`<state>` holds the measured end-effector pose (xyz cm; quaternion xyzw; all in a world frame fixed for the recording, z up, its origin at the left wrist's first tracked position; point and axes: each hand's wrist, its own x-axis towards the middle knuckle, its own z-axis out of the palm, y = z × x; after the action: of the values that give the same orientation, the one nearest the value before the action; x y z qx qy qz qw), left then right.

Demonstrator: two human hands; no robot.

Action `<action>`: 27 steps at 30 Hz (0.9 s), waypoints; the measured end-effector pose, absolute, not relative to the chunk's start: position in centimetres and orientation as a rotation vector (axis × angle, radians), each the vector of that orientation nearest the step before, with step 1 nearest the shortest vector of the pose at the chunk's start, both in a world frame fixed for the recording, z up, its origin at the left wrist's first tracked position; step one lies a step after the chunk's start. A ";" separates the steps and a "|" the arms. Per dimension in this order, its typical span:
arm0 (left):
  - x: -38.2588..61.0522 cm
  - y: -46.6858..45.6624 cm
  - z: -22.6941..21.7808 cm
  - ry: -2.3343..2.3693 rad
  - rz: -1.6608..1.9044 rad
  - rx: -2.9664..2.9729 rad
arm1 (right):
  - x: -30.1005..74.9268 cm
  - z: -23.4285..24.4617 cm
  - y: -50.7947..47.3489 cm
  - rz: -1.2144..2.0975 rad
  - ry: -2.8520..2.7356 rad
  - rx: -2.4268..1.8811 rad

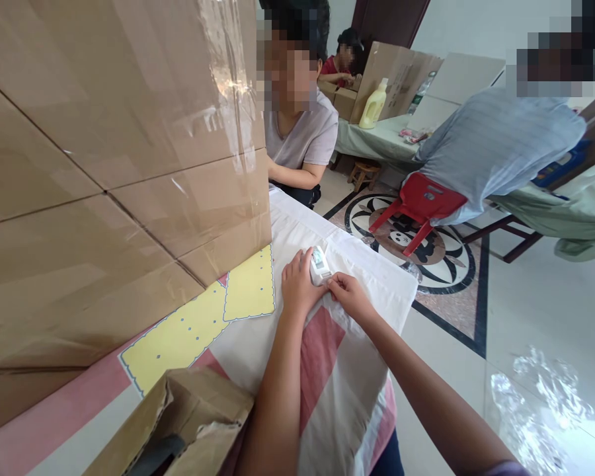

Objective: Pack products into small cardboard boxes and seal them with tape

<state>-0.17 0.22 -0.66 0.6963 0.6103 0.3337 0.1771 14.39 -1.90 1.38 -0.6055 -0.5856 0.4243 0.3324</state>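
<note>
A small white device with a greenish screen [319, 260], shaped like a digital watch, is above the cloth-covered table. My left hand [298, 283] grips it along its left side, with the thumb at its lower edge. My right hand [346, 293] is closed in a pinch at the device's lower right end; whatever lies between those fingertips is too small to make out. Beneath both hands spreads a white and pink tablecloth [322, 357]. Left of my left hand lie yellow scalloped paper sheets [250, 284].
Large taped cardboard boxes [129, 145] form a wall at the left. An open carton [203, 390] stands near my left forearm. One person [302, 132] sits across the table; others work behind. A red chair [421, 201] and clear plastic wrap [540, 403] are at the right.
</note>
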 end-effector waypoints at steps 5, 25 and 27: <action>-0.7 -0.1 0.0 1.664 0.910 1.986 | 14.5 1.1 -2.1 1.095 -1.549 -1.548; -0.5 0.4 -0.3 1.564 0.995 1.896 | 14.2 -0.1 -2.7 0.966 -1.472 -1.389; -0.3 0.6 -0.4 1.574 1.005 1.889 | 14.0 -0.1 -2.7 0.953 -1.442 -1.384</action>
<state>-0.28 0.61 -0.45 0.6904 0.5752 0.3672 0.2403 14.00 -2.69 -0.12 -0.5592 -0.5824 0.3849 0.4472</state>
